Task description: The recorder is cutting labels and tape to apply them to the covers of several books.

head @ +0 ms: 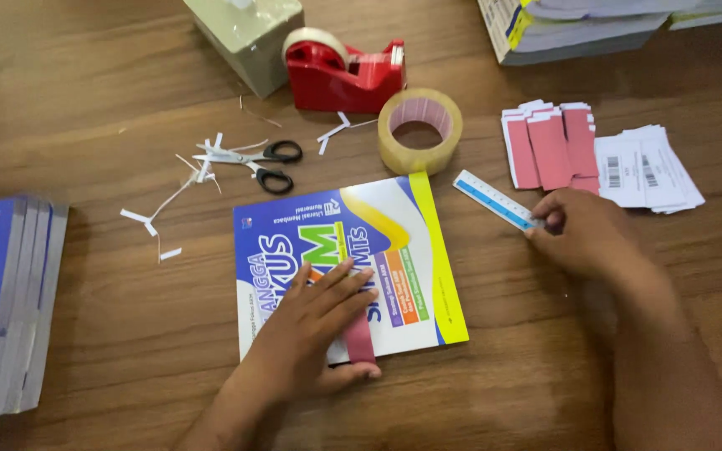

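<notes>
The left hand [315, 321] lies flat, fingers spread, on a colourful book [353, 267] in the middle of the wooden table [127, 351]. It grips nothing; it presses down a pink strip [359, 338] at the book's lower edge, and the palm hides where that strip starts. The right hand [587, 234] pinches one end of a blue and white ruler [495, 199] between narrow fingertips, just right of the book — the ruler's near end is covered by the fingers.

A stack of like books [6, 301] is cut off at the left edge; how many I cannot count. Top right, another pile of books [578, 25] runs out of view, and a grey-green box [248, 33] is cropped at the top.

Countable things: one pair of black-handled scissors [256, 160] among white paper scraps [156, 219], one red tape dispenser [344, 71], one loose roll of brown tape [419, 129] touching the book's top corner. The pink slips [549, 146] and white barcode labels [645, 171] overlap — too fanned to number exactly.
</notes>
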